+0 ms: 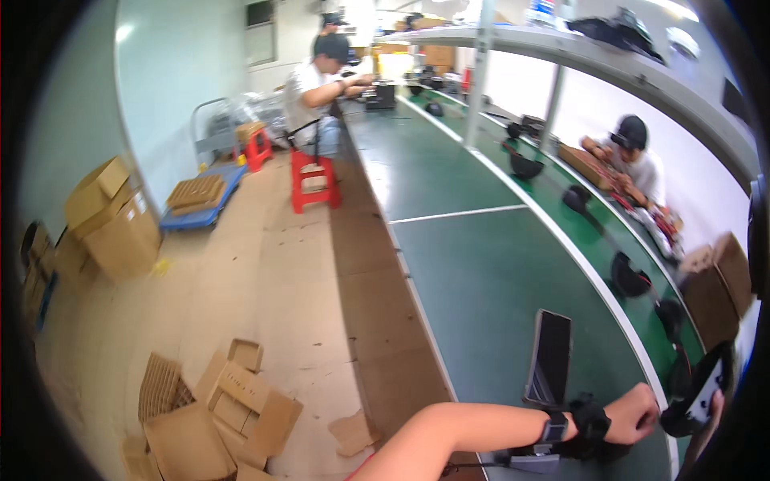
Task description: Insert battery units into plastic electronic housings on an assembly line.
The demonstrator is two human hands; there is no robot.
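Left forearm [485, 422] leads to a curled left hand [631, 414], contents unclear, apart from the right hand [716, 410], which clamps a black domed part [695, 407] beside the green belt [607, 240]. Probably a pick-up step; next calls for steadying it.

- Red stool [314, 196]: stands on the floor beside the worktop [449, 264]; supports a seated person [298, 100] in a white shirt and dark cap.
- Second red stool [258, 150]: stands near the trolley.
- Blue platform trolley [192, 220]: carries flat brown cardboard [196, 191].
- Large carton [124, 240]: stands on the floor at left, flaps open.
- Opened cartons [188, 445]: lie on the floor, lower left.
- Shelf [521, 36]: spans above the worktop; supports a dark bundle [618, 34].
- Co-worker [644, 172]: faces the far side of the line.
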